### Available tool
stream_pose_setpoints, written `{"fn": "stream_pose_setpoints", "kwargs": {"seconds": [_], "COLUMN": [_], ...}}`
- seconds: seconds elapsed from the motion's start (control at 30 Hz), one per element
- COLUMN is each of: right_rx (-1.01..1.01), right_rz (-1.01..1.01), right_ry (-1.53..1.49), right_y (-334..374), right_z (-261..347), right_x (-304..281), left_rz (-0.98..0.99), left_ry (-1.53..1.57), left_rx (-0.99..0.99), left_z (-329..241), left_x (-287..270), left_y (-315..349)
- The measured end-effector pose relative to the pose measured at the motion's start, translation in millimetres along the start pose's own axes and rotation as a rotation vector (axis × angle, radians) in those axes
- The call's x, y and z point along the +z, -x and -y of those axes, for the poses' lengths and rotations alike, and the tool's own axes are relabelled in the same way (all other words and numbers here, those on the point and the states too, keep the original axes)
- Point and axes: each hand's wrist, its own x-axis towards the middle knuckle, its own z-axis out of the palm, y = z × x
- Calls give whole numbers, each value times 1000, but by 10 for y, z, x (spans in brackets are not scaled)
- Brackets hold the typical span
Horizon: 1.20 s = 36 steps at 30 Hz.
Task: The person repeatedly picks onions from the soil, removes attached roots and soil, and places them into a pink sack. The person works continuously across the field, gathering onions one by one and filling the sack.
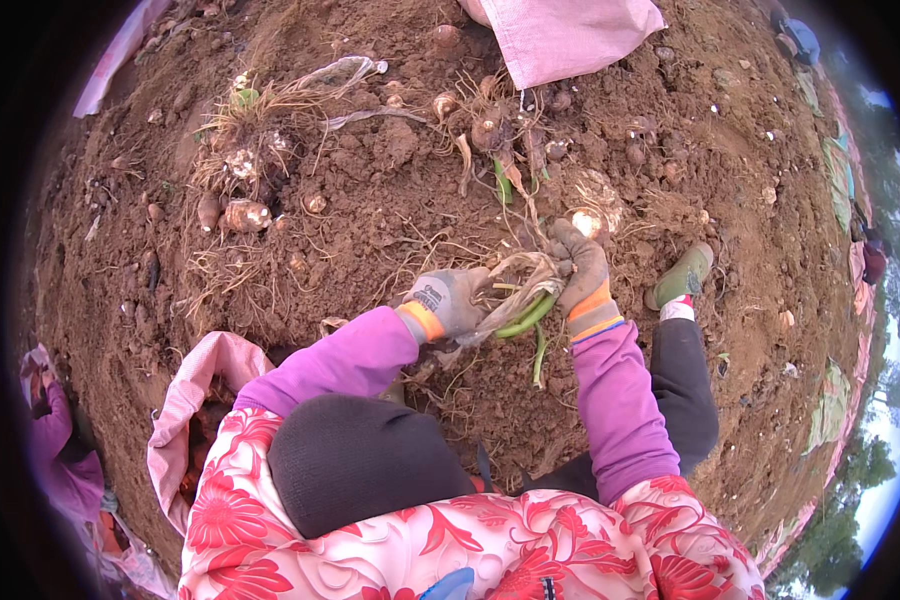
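Observation:
Between my hands is an uprooted plant that looks like taro, with a green stalk point(528, 316) and withered brown leaves point(526, 272). My left hand point(450, 300), in a grey glove with an orange cuff, is closed round the dry leaf end. Gloved alike but soil-stained, my right hand point(582, 266) grips the same plant on its other side. A pale cut root surface point(586, 223) shows just beyond the right fingers; whether it belongs to the held plant, I cannot tell. Thin roots trail over the soil beneath.
A clump of roots and corms point(245, 165) lies at the far left, and more corms point(490, 130) lie ahead. One pink woven sack point(575, 40) is at the top, another point(195, 395) beside my left arm. My green boot point(682, 276) stands right; another person point(65, 455) is at far left.

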Motion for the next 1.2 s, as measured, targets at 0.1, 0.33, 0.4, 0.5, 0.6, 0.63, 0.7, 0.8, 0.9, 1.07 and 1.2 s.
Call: {"fn": "stream_pose_setpoints", "kwargs": {"seconds": [0.1,0.33,0.4,0.5,0.6,0.63,0.7,0.8,0.9,1.07,1.2], "right_rx": [51,272,450,246,-90,-268,-693,-523,-321,-317,-604], "right_rz": [194,978,981,736,444,518,662,798,904,693,627], "right_ry": [563,627,553,553,704,910,1466,2315,2246,1911,2136], "right_y": [-80,196,294,291,130,68,44,248,523,218,-274], "right_z": [242,-168,-358,-675,-899,-944,-955,-837,-670,-706,-1004], "right_x": [-249,-238,-127,-67,-80,-57,-12,83,113,-311,-883], "left_rz": [47,493,640,272,-189,-313,-400,-346,-413,-306,-479], "left_ry": [-339,1600,1940,1895,1794,1673,1353,-62,187,822,-144], "left_rx": [-169,299,366,174,162,137,261,139,-144,-240,-1370], "left_z": [195,293,174,30,-58,-79,-128,-96,252,1523,1997], "left_x": [-93,-287,-158,-29,-51,-92,-213,-446,-746,-678,-611], "left_y": [-56,-74,12,43,-4,-13,9,263,824,3082,4400]}}
